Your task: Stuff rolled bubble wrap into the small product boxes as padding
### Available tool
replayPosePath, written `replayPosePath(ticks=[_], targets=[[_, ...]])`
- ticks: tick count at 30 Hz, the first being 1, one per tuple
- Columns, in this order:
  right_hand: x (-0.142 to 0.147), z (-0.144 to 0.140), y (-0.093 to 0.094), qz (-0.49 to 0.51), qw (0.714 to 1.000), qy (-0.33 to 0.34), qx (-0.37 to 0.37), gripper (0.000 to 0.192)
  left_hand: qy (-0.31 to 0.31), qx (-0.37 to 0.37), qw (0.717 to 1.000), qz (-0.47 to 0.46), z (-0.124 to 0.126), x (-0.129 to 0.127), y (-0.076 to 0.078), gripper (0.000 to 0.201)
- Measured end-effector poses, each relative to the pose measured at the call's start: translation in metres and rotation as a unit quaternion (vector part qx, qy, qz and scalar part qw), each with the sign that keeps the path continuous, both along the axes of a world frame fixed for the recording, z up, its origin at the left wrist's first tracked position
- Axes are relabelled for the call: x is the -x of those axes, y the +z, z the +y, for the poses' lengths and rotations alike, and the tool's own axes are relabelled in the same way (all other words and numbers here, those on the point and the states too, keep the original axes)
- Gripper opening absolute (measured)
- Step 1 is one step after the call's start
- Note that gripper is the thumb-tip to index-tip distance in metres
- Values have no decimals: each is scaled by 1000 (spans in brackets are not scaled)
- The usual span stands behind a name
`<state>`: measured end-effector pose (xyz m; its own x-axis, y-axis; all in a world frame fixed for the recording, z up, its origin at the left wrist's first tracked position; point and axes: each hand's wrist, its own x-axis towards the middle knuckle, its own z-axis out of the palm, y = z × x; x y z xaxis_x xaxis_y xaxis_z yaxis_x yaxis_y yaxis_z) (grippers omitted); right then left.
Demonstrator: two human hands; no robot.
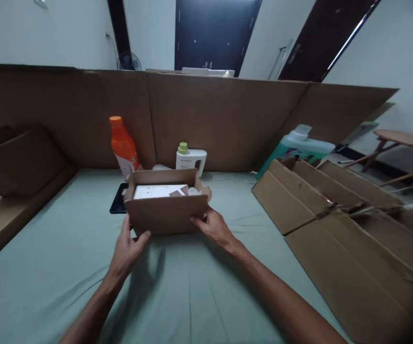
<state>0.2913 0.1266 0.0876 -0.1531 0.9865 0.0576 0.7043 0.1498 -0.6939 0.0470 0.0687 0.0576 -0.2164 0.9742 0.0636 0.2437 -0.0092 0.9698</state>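
Observation:
A small open cardboard box (167, 213) is held between my two hands above the pale green sheet. My left hand (126, 246) grips its lower left corner, thumb on the front face and fingers behind. At the right corner, my right hand (213, 227) holds it with the thumb along the front wall. Inside the box lie a flat white item (159, 191) and a few smaller pieces I cannot make out. Just left of the box is a dark flat phone-like object (118, 199). The undersides of both hands are hidden.
Behind the box stand an orange bottle (124, 145) and a white bottle with a green cap (191, 158). A large teal bottle (296, 145) leans at the back right. Cardboard boxes (335, 253) line the right; another (23, 162) is at left. A cardboard wall (228, 122) closes the back.

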Motion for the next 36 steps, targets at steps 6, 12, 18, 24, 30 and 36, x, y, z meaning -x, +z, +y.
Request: replayPosePath(ticks=[6, 12, 18, 24, 30, 36], targets=[[-57, -98, -20, -15, 988, -141, -66, 28, -115, 8, 993, -40, -33, -30, -11, 80], [-15, -120, -32, -19, 991, -57, -120, 22, -48, 22, 998, -29, -62, 9, -13, 63], [-38, -102, -28, -37, 990, -109, -75, 25, -105, 3, 994, -16, -5, -23, -9, 68], [-119, -118, -52, -26, 956, -271, -109, 48, -275, -37, 961, -17, 82, -144, -22, 89], [-167, -109, -104, 41, 957, -271, -91, 73, -342, -41, 938, -33, 96, -239, -45, 106], [-188, -95, -119, 38, 963, -243, -110, 75, -380, -48, 923, -17, 100, -264, -62, 104]])
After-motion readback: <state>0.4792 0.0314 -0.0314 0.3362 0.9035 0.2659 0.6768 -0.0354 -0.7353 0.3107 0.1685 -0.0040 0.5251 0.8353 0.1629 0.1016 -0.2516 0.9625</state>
